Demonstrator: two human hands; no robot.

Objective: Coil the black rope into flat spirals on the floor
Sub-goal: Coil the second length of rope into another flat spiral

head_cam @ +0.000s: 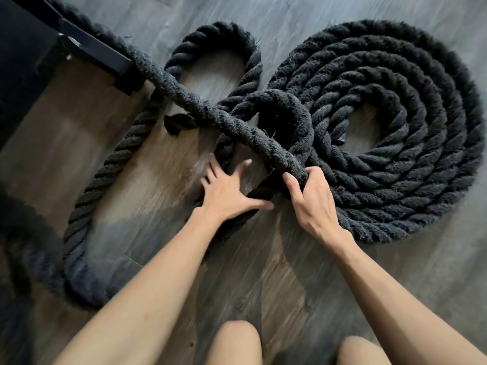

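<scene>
Head cam looking down: right hand (313,201) has its fingers curled round a raised bend of the rope (237,127), gripping it just beside the finished spiral (382,133) on the right. Left hand (226,191) is flat with fingers spread, pressing a lower strand against the floor (290,272). Loose loops sprawl to the left, one strand running up past a black frame (100,54). Bare knees (234,341) at the bottom.

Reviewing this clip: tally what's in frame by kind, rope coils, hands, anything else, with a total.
Finished flat spiral: 1
Loose rope loops: 3
Hands, left hand and right hand: 2
Black metal frame: 1
Total: 7
</scene>
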